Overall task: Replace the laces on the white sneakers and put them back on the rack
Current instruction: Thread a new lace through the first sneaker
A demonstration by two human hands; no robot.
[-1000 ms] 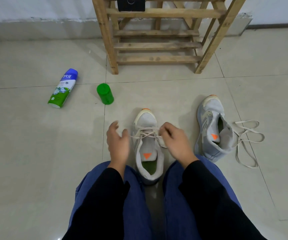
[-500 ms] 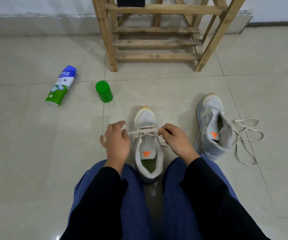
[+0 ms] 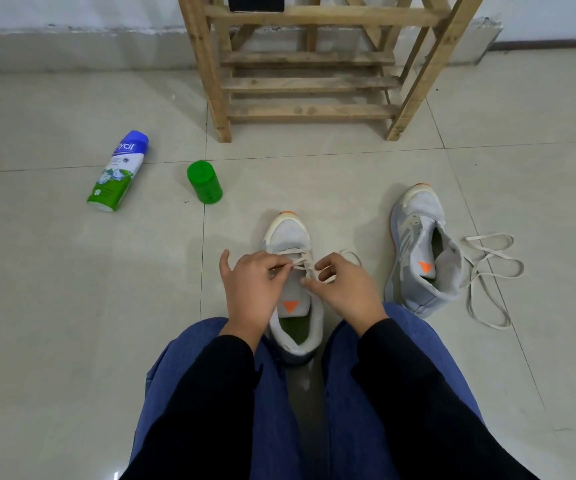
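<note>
A white sneaker (image 3: 288, 233) with an orange toe tip stands on the floor between my knees, toe pointing away. Its cream lace (image 3: 302, 261) crosses the eyelets. My left hand (image 3: 250, 289) pinches one lace end over the tongue. My right hand (image 3: 343, 289) pinches the other end, with a loop showing beside it. The second white sneaker (image 3: 418, 251) lies tilted to the right, unlaced. A loose cream lace (image 3: 487, 271) lies in coils on the floor right of it. The wooden rack (image 3: 307, 64) stands ahead by the wall.
A blue and green spray can (image 3: 118, 171) lies on its side at the left. Its green cap (image 3: 205, 183) sits on the tiles between the can and the rack. A black object (image 3: 255, 3) rests on the rack's upper shelf. My knees in blue trousers fill the bottom.
My hands had pulled the lace ends apart to the sides; now both have come together over the sneaker's tongue, holding the ends close.
</note>
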